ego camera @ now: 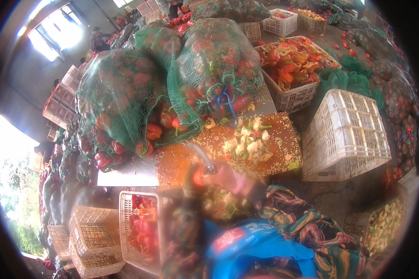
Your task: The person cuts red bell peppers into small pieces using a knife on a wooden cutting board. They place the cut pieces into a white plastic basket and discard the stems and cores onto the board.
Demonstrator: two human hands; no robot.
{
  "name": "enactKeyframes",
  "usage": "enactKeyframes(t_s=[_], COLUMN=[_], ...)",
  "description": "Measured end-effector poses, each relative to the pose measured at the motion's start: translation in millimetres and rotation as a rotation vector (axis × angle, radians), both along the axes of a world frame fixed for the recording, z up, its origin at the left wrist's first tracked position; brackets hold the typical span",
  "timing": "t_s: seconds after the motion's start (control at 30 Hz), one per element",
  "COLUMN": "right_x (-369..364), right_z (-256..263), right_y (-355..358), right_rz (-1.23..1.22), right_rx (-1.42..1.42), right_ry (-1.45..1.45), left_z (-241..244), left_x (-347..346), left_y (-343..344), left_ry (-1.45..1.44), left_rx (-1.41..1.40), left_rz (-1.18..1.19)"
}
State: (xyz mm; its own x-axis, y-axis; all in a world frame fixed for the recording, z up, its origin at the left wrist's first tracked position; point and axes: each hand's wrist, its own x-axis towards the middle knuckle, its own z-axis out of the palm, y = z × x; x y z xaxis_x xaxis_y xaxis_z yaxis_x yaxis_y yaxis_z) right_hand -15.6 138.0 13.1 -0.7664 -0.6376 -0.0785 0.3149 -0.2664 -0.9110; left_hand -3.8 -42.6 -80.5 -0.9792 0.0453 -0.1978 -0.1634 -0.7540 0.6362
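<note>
My right hand (227,178) grips a tool with a curved metal blade (200,153), which points up and away over the board. Just beside it, my left hand (190,185), dark and blurred, holds a red bell pepper (198,176). Both hands are close together at the near edge of an orange-brown board (282,139) strewn with pale seeds. Cut pepper cores (248,141) with green stems lie heaped on the board to the right. Below my hands, more cores and scraps (223,202) show, partly hidden by my arms.
Green mesh sacks of peppers (220,59) stand behind the board; one has spilled some. A crate of cut peppers (289,87) is at back right, near an upturned white crate (349,136). Another crate (125,223) of red pieces sits left, beside stacked crates (94,237). People work farther off.
</note>
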Motion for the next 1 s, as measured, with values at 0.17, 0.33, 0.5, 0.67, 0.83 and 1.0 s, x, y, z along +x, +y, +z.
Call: enactKeyframes(t_s=[0.17,0.33,0.5,0.67,0.83,1.0], right_x=[-10,-18,-5,-5,-15,-16], right_z=[5,1,4,13,11,37], right_y=[5,3,-7,5,18,41], right_rz=[-0.199,-0.394,-0.149,-0.15,-0.314,-0.493], right_rx=[0.182,0.567,0.244,0.029,0.134,0.048], right_ry=[0.189,0.57,-0.154,-0.042,-0.181,-0.173], left_z=[17,20,97,100,97,55], left_x=[-5,-9,11,20,6,5], left_y=[6,-11,39,49,62,14], left_ry=[0.039,0.148,0.456,0.491,0.296,0.169], left_rx=[0.104,0.336,-0.797,-0.895,-0.605,-1.042], left_rz=[0.137,0.179,0.299,0.251,0.308,0.442])
